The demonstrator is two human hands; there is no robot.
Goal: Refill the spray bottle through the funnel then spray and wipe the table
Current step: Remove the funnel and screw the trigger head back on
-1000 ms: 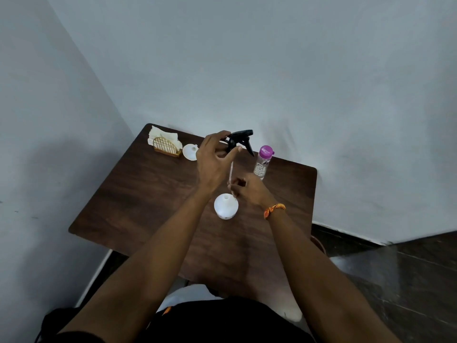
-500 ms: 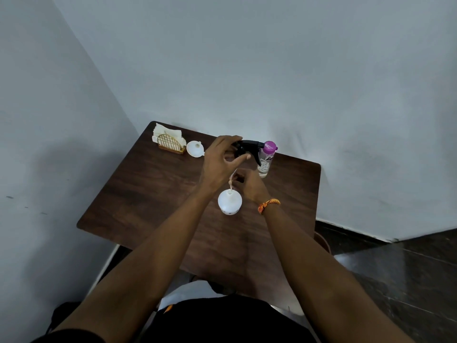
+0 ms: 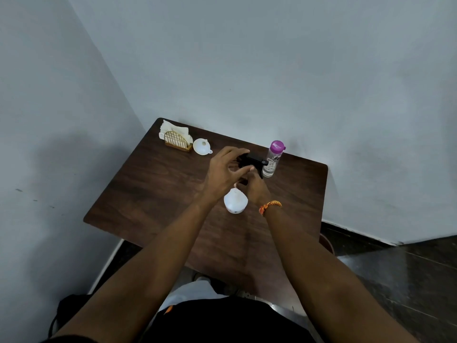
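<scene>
the left hand [image 3: 223, 173] gripped the black sprayer head [image 3: 253, 161] above the white spray bottle [image 3: 235, 200] mid-table; the right hand [image 3: 253, 188] curled round its neck. funnel [image 3: 202, 146] lay beside the napkin holder [image 3: 177, 141]. the purple-capped bottle [image 3: 273, 159] bore unreadable lettering.

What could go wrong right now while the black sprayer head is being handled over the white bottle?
1. The left hand holds the black sprayer head right beside the purple-capped bottle; a swing could topple it.
2. The white spray bottle is steadied only at its neck by the right hand, so it might tip.
3. The funnel lies far off, so pouring without it may spill.
</scene>
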